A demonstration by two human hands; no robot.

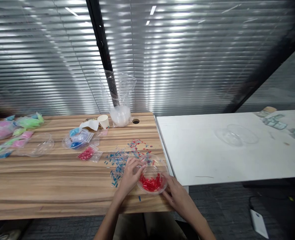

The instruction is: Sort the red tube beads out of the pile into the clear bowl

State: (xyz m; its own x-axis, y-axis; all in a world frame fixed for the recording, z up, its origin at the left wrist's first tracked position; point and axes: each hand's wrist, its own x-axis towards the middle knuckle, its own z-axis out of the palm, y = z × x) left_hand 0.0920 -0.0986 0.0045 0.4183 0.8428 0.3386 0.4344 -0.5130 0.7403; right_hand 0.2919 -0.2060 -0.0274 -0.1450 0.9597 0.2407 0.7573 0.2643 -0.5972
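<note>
A clear round plastic bowl (152, 160) sits near the front right corner of the wooden table, tilted a little toward me. Small red tube-like pieces (151, 183) lie heaped in its near side. My left hand (131, 174) grips the bowl's left rim, fingers bent over the edge. On the right side, my right hand (177, 196) holds the rim with the thumb low, its fingertips partly blurred. Left of the bowl, many loose blue pieces (117, 166) are scattered on the wood, and red ones (137, 144) mix with them behind it.
Farther left are a bag of red pieces (86, 153), a bowl with blue packets (77, 139), a paper cup (103, 121) and coloured bags (29, 122). A plastic bag of white material (121, 115) stands at the back. The white table (194, 150) holds another clear bowl (236, 135).
</note>
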